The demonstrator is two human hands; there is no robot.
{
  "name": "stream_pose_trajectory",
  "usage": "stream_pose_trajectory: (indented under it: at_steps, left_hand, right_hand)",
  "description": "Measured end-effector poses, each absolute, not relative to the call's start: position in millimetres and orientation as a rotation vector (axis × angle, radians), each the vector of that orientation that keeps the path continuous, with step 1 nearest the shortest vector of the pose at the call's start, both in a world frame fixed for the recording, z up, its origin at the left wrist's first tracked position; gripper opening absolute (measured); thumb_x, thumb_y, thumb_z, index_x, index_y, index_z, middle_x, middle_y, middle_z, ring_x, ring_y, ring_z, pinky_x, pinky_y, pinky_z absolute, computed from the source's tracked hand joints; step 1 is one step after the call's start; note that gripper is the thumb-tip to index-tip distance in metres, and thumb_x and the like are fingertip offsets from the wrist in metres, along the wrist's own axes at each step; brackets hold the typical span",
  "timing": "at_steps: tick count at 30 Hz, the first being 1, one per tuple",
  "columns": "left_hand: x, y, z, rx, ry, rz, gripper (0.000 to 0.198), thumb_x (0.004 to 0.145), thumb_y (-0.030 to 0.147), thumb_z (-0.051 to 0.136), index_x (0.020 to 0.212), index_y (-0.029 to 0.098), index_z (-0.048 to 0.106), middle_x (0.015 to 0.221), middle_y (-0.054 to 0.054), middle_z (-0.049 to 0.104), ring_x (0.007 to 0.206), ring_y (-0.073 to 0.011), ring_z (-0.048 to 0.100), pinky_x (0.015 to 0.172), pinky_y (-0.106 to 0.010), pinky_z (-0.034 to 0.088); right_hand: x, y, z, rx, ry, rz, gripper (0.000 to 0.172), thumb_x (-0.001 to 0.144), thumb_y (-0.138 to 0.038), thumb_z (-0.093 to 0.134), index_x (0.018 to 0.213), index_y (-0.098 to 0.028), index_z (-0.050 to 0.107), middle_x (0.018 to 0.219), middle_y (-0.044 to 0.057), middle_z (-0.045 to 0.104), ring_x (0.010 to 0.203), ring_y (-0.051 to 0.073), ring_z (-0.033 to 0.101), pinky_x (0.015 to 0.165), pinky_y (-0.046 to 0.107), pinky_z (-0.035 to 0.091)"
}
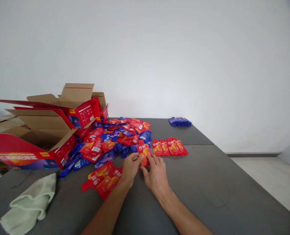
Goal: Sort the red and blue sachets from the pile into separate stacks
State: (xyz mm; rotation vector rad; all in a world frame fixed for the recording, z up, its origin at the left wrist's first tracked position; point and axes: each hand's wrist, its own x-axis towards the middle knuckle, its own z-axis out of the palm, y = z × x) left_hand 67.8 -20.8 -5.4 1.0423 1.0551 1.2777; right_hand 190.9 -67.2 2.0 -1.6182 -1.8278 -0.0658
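Your left hand (131, 167) pinches one red packet (144, 150) mid-table; your right hand (157, 173) touches its right edge, whether gripping I cannot tell. Your left forearm (110, 205) partly hides two near-left packets (99, 176); the right-hand row (172, 147) overlaps, count unclear.

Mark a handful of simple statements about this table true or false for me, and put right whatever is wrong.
1. The left hand and the right hand both touch one red packet. True.

2. A cloth lies to the right of both hands. False: the pale green cloth lies to their left.

3. A row of overlapping red packets lies to the right of that packet. True.

4. Every box is sealed shut. False: the nearest box stands open.

5. The big loose heap mixes red and blue packets. True.

6. The neat blue stack sits inside a box. False: the blue stack lies on the dark table.
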Motion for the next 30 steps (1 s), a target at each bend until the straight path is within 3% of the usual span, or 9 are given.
stream_pose_trajectory:
  at_steps: [6,11,16,30]
  left_hand:
    - [77.8,-23.3,0.0,1.163,0.972,1.156,0.042,0.076,0.028,0.067,0.116,0.015,0.066,0.1,-0.008,0.074,0.082,-0.0184,0.069,0.074,-0.029,0.055]
    - [79.8,-22.2,-6.6,1.199,1.084,1.132,0.051,0.078,0.029,0.067,0.124,0.01,0.059,0.101,-0.011,0.074,0.085,-0.0205,0.07,0.074,-0.031,0.056]
    - [75.4,-18.9,-13.7,1.235,1.127,1.114,0.051,0.08,0.029,0.064,0.126,0.009,0.057,0.109,-0.014,0.072,0.09,-0.0216,0.07,0.075,-0.031,0.056]
    - [70.1,-21.5,-10.4,1.494,1.269,1.057,0.045,0.08,0.024,0.059,0.123,0.01,0.059,0.111,-0.014,0.071,0.098,-0.021,0.069,0.089,-0.031,0.052]
  right_hand:
    - [203.7,-59.2,-0.6,-1.689,-1.795,-0.179,0.049,0.083,-0.029,0.063,0.13,-0.017,0.055,0.136,0.013,0.053,0.119,0.032,0.042,0.099,0.046,0.037]
    - [224.4,-45.1,-5.0,-1.771,-1.732,-0.262,0.045,0.089,-0.032,0.055,0.131,-0.017,0.055,0.141,0.015,0.049,0.121,0.033,0.041,0.097,0.046,0.035]
    - [253.6,-24.1,-10.9,-1.899,-1.628,-0.312,0.042,0.091,-0.029,0.049,0.131,-0.016,0.056,0.144,0.015,0.045,0.126,0.033,0.036,0.101,0.046,0.03]
    - [274.9,-8.9,-30.7,-2.3,-1.522,-0.254,0.048,0.096,-0.036,0.038,0.143,-0.028,0.043,0.15,0.013,0.037,0.141,0.033,0.019,0.104,0.053,0.021]
